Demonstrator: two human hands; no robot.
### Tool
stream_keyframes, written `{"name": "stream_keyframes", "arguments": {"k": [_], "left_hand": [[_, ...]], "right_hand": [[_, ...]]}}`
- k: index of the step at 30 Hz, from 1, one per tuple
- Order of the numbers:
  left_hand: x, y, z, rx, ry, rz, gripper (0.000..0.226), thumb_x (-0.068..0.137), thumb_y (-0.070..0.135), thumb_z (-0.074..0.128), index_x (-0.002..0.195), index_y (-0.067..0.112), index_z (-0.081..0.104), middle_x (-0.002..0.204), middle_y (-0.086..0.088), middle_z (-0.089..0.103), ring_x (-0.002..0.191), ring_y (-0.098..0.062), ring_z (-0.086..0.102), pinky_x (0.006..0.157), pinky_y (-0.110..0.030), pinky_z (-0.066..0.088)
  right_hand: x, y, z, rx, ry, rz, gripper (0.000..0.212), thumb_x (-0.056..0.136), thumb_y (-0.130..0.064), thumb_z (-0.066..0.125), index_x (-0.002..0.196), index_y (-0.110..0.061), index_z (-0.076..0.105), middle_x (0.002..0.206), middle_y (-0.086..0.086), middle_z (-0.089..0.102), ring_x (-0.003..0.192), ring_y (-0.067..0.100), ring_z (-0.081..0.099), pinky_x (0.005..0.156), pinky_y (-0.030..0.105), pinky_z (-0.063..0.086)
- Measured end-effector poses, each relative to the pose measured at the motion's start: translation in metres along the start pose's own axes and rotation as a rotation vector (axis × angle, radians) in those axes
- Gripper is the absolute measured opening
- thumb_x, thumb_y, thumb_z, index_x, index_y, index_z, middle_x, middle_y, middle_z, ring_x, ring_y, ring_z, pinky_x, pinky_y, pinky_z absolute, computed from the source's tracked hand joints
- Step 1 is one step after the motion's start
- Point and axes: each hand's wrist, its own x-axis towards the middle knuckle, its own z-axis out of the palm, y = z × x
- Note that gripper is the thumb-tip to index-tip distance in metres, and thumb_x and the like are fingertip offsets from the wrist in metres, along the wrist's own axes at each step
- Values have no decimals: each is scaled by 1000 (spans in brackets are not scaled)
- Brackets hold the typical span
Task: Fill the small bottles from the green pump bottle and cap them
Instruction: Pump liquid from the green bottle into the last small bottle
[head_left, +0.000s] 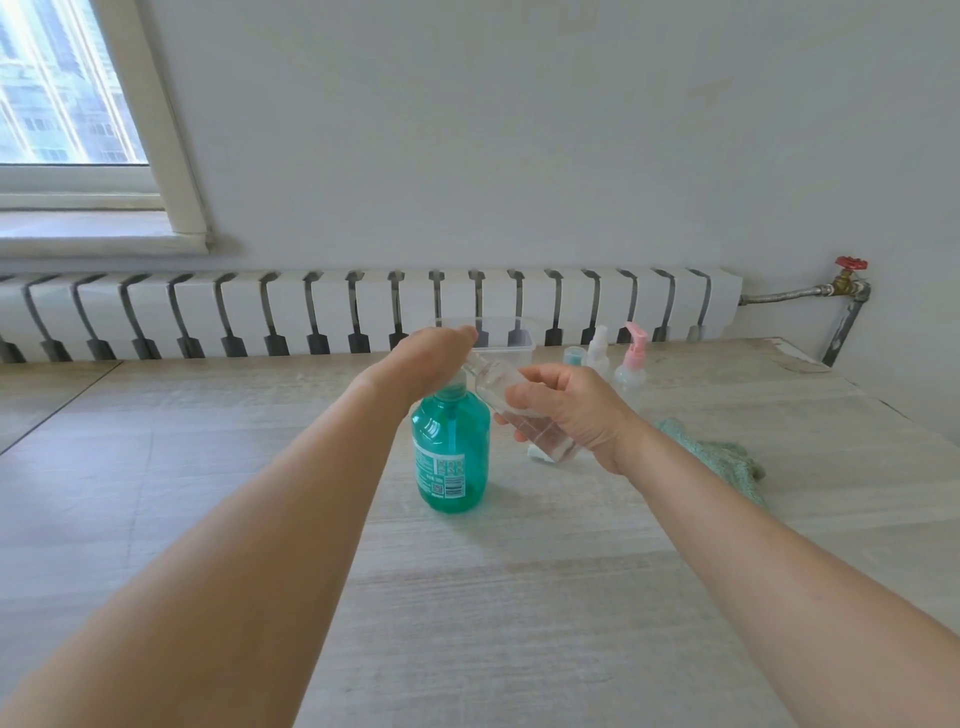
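Right now the left hand (422, 358) lies palm-down w/ straight fingers on the pump head of the green pump bottle (451, 457), which stands upright near the middle of the table (467, 597). The right hand (566, 410) grips a clear small bottle (511, 410), tilted so its open neck sits just under the left palm by the spout; exact spout-to-neck alignment is hidden by the hand. It looks to have some clear liquid in it already, hard to tell how much.

To do this well, prob: press slow & straight down so the base doesn't skid, keep the neck right against the spout, ease the small bottle more upright as it fills, stop short of the brim so a cap goes on w/o overflow.

Behind, two more small bottles, one w/ a white top (598, 353), one w/ a pink pump (631, 364), stand by a clear plastic tub (511, 338). A green cloth (722, 457) lies to the right. Table is pale wood-grain; a white radiator (363, 306) runs under the window (67, 104), red valve (851, 264) at far right
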Motion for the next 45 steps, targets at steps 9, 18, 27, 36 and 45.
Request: {"name": "stream_keyframes", "arguments": {"k": [9,18,27,36,45], "left_hand": [[-6,7,-8,-40,19,-13,47,94,48,35,122,13,49,103,-2,48,94,-18,48,78,-30,39],[-6,10,-6,91,-50,42,31,96,20,38,122,10,52,119,-8,54,84,-17,51,73,-23,43],[-8,4,0,266,-34,116,30,94,7,42,122,12,52,124,-12,52,104,-26,53,88,-30,44],[-13,4,-7,-3,17,21,49,96,43,30,121,8,52,116,-10,55,99,-24,53,83,-35,42],[-12,11,-10,-35,-3,-14,47,96,44,34,125,10,47,122,-9,52,95,-19,45,80,-31,37]], "right_hand": [[-1,-7,-2,-7,16,-36,39,85,-27,66,120,-11,61,108,8,68,83,18,68,77,34,55],[3,-3,-3,-16,-2,-25,37,84,-27,67,118,-11,62,107,7,69,83,18,68,76,33,56],[6,4,-2,-26,-11,0,38,83,-29,68,117,-13,61,105,5,69,81,14,69,63,22,54],[2,2,-1,4,14,-15,35,82,-28,69,114,-15,62,103,7,70,84,20,69,76,32,57],[2,-6,-3,-7,14,-49,39,83,-26,68,119,-12,61,109,7,68,93,23,68,81,38,57]]}}
